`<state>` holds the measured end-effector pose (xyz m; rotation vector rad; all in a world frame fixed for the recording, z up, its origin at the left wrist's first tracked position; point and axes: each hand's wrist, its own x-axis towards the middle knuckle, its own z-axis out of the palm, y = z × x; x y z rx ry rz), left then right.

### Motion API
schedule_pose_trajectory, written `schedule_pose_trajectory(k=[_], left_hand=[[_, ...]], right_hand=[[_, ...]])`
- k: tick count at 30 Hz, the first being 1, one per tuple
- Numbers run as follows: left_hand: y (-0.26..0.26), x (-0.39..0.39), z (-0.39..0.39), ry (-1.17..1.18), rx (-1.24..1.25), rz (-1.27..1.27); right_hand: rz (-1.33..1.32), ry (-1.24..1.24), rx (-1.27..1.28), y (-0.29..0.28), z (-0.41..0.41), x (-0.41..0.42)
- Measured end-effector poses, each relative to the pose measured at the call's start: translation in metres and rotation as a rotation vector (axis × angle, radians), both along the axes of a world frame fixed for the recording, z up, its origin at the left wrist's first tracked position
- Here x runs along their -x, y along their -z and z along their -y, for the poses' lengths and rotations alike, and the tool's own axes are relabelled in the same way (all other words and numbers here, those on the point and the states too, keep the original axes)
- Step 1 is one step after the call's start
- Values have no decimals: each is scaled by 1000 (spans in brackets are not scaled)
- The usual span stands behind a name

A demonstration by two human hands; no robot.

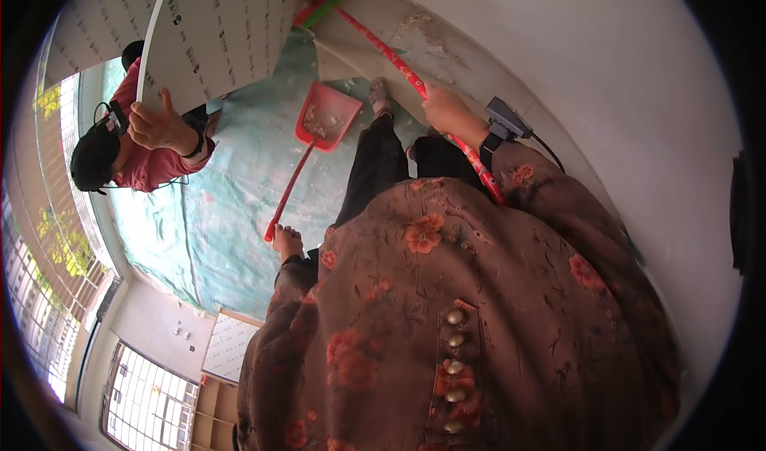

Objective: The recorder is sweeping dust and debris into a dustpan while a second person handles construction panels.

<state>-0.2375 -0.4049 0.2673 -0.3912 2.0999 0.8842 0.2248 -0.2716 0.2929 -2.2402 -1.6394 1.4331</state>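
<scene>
My left hand (288, 243) is closed around the end of the long handle of a red dustpan (343, 111). Its pan rests on the floor covering and holds pale crumbled debris. In my right hand (446, 110) I grip the red patterned handle of a broom (413, 81), which slants across in front of my right forearm. The broom's green and red head (329, 3) is at the far end, down at the floor beside a large panel. My right wrist wears a strap with a small grey device (505, 116).
A co-worker (149, 152) at the left holds a large printed white panel (209, 38). Green sheeting (239, 152) covers much of the floor. Scattered debris (434, 35) lies on bare tiles along the right-hand wall (574, 50). Barred windows (149, 391) and wooden shelving (214, 404) stand at lower left.
</scene>
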Motion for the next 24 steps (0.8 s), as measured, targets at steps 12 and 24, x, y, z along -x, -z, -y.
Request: schedule_pose_trajectory(k=[12, 24], left_hand=[[3, -6, -17, 157, -171, -4], [4, -23, -53, 406, -247, -142]], right_hand=[[270, -166, 139, -69, 43, -69], [39, -14, 182, -101, 75, -86]])
